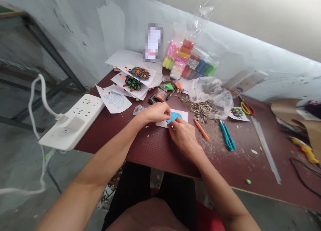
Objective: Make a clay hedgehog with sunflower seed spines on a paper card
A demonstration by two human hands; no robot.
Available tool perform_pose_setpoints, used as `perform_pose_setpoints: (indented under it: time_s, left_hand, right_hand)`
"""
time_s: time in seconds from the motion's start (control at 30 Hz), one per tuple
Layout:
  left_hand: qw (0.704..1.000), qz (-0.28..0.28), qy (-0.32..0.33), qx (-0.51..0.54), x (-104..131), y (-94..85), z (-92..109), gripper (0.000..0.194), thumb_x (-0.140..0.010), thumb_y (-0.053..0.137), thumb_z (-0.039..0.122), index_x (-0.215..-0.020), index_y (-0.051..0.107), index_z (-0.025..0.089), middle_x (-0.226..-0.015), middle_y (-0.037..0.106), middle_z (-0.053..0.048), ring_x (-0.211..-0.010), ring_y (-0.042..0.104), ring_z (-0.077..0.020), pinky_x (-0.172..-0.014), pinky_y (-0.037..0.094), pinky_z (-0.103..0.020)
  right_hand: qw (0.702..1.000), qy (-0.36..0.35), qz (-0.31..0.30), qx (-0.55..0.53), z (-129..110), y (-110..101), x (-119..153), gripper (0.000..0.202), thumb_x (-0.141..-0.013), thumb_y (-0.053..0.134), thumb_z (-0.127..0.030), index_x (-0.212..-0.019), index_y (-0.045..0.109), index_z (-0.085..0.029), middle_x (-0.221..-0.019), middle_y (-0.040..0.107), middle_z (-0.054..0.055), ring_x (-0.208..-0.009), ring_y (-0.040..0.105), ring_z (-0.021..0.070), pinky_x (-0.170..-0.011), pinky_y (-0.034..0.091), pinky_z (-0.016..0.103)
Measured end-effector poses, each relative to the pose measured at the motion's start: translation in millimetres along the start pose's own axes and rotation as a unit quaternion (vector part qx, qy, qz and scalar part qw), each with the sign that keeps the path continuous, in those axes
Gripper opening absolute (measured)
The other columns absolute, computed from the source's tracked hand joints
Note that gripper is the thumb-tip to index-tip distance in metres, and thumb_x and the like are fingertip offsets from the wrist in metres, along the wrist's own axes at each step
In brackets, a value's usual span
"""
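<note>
A white paper card (185, 115) lies on the table in front of me, with a flat patch of blue clay (175, 115) on it. At the patch's left side, my left hand (158, 112) is closed, fingertips pinched together low over the card. My right hand (184, 133) is closed too, its bent fingers at the patch's near edge. Whatever the fingertips pinch is hidden or too small to name. An orange tool shaped like a crayon (201, 130) lies right of the card. Striped sunflower seeds (200, 110) are heaped just beyond it.
Teal-handled cutter (227, 136), scissors (247, 108), clear strip (266, 150) and yellow glue gun (305, 149) lie rightward. Hedgehog pictures (134, 82) and a power strip (74, 122) are leftward. Behind are coloured clay packs (190, 62), a plastic bag (213, 94) and a blurred phone (153, 43).
</note>
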State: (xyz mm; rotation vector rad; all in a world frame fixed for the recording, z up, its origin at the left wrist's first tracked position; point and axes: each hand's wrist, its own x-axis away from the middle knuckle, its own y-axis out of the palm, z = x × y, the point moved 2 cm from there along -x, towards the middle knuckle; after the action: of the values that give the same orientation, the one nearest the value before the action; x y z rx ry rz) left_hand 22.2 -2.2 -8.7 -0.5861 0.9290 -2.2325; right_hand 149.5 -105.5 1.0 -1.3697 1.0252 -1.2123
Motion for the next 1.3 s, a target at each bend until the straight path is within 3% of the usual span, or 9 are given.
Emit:
perform_pose_setpoints:
  time_s: [0.3,0.53,0.73,0.97,1.13,1.3]
  left_hand:
    - [0.997,-0.063,0.042,0.012,1,1.4,5,0.022,-0.079,0.063,0.012,-0.086,0.084,0.015,-0.069,0.072,-0.002,-0.064,0.058,-0.0139,-0.066,0.040,-0.024]
    - [0.997,-0.068,0.032,0.014,1,3.4,3,0.020,-0.077,0.066,0.012,-0.084,0.084,0.015,-0.066,0.071,-0.002,-0.060,0.055,-0.0132,-0.063,0.039,-0.024]
    - [0.996,-0.081,0.039,0.006,0,4.0,2,0.023,-0.079,0.064,0.015,-0.089,0.085,0.015,-0.067,0.073,-0.003,-0.062,0.056,-0.0135,-0.060,0.036,-0.024]
    - [0.995,-0.075,0.048,0.050,2,-1.3,5,0.023,-0.081,0.062,0.016,-0.089,0.083,0.014,-0.078,0.077,-0.004,-0.067,0.060,-0.0129,-0.063,0.038,-0.022]
    - [0.998,-0.062,0.012,-0.006,5,-5.6,4,0.020,-0.078,0.061,0.014,-0.082,0.080,0.013,-0.072,0.073,-0.004,-0.065,0.059,-0.0140,-0.059,0.036,-0.023]
    - [0.991,-0.115,-0.003,-0.065,10,-4.4,7,0.016,-0.072,0.066,0.014,-0.081,0.079,0.016,-0.071,0.072,-0.004,-0.061,0.058,-0.0148,-0.057,0.037,-0.025]
  right_hand:
    - [1.000,0.008,-0.017,-0.001,1,1,4,0.037,-0.107,0.041,-0.027,-0.115,0.076,-0.021,-0.111,0.072,0.011,-0.099,0.068,0.0220,-0.074,0.043,0.029]
    - [0.999,-0.007,-0.032,0.020,-2,1,14,0.040,-0.109,0.036,-0.027,-0.120,0.074,-0.022,-0.109,0.072,0.011,-0.094,0.066,0.0211,-0.069,0.039,0.028]
    - [1.000,-0.008,-0.003,0.026,-1,3,28,0.041,-0.110,0.034,-0.027,-0.134,0.067,-0.021,-0.107,0.071,0.012,-0.093,0.065,0.0204,-0.069,0.037,0.029]
    - [0.999,-0.017,-0.015,0.032,1,2,29,0.044,-0.108,0.036,-0.024,-0.144,0.061,-0.027,-0.106,0.070,0.012,-0.093,0.063,0.0208,-0.068,0.036,0.028]
    - [0.998,-0.018,-0.034,0.044,-1,3,28,0.047,-0.106,0.037,-0.020,-0.148,0.058,-0.027,-0.108,0.068,0.013,-0.093,0.062,0.0209,-0.069,0.038,0.028]
    - [0.999,-0.015,-0.026,0.041,-1,7,28,0.046,-0.107,0.033,-0.020,-0.145,0.060,-0.023,-0.110,0.067,0.014,-0.093,0.061,0.0213,-0.070,0.040,0.028]
